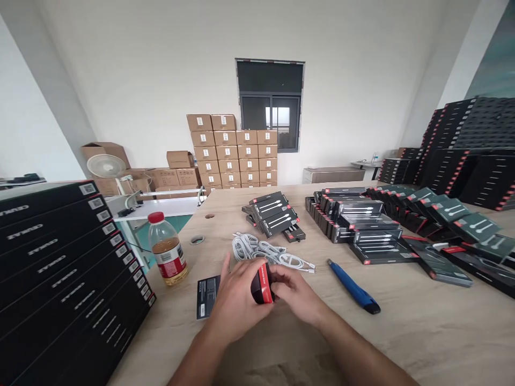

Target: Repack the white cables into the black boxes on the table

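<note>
My left hand (237, 300) is wrapped round a small black box with a red band (263, 284), low over the table's near middle. At the box's right side, my right hand (295, 295) has its fingers bent and pressed against the box's edge. A flat black printed card or box (206, 297) lies partly under my left hand. Just beyond both hands are bundled white cables (261, 249). Behind the cables rests a loose pile of black cable boxes (273, 214).
A bottle with a red cap (168, 257) and a tall stack of black boxes (72, 268) stand left. To the right lie a blue cutter (354, 287) and rows of packaged cable boxes (362, 225). A tape ring (197, 240) lies near the bottle.
</note>
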Demonstrator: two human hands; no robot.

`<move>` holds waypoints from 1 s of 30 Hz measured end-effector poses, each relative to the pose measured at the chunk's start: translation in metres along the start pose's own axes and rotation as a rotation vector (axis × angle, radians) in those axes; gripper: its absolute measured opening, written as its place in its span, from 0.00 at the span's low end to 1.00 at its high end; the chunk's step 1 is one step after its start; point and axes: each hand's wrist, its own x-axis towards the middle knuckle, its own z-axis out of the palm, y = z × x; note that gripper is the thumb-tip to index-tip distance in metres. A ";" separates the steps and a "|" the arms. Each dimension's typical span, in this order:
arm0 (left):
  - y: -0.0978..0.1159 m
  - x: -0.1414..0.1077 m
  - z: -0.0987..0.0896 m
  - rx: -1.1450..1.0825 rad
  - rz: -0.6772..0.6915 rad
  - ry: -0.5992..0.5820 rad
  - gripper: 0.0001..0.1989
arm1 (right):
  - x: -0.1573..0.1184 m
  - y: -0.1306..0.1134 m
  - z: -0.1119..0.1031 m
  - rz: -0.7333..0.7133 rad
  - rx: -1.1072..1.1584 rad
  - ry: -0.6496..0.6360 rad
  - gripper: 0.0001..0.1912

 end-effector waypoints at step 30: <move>0.003 -0.002 -0.003 -0.040 0.104 -0.136 0.32 | -0.002 0.008 -0.006 0.201 0.064 -0.021 0.12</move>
